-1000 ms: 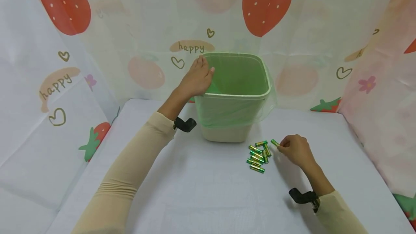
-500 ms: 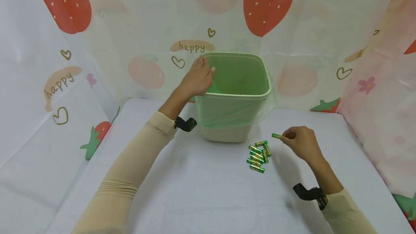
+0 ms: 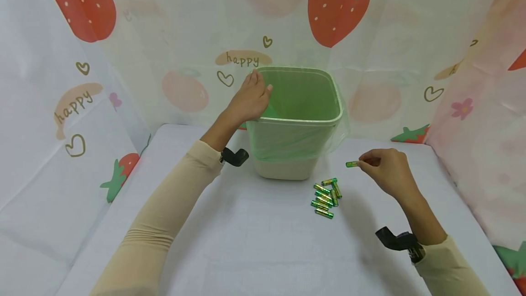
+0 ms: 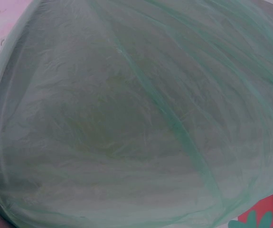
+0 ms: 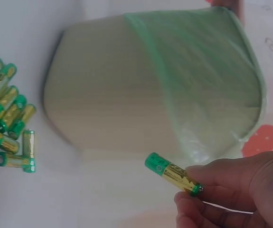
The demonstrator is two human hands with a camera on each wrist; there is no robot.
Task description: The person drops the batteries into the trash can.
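Note:
A green and gold battery (image 3: 351, 164) is pinched between the thumb and fingers of my right hand (image 3: 388, 170), in the air to the right of the trash bin (image 3: 283, 168). In the right wrist view this battery (image 5: 174, 174) tilts, its terminal end near the fingertips. My left hand (image 3: 250, 97) grips the bin's left rim. A thin green bag lines the bin and folds down over its outside; this bag (image 4: 93, 118) fills the left wrist view. Several more batteries (image 3: 323, 198) lie in a loose cluster on the table, in front of the bin to the right.
A white cloth covers the table (image 3: 255, 241). Close behind and at both sides hangs a curtain (image 3: 185, 22) printed with strawberries, hearts and words. The bag's loose edge (image 3: 339, 134) sticks out at the bin's right side.
My right hand has lifted the battery up from beside the cluster and drawn slightly right. The battery has turned nearly level. My left hand stays on the rim.

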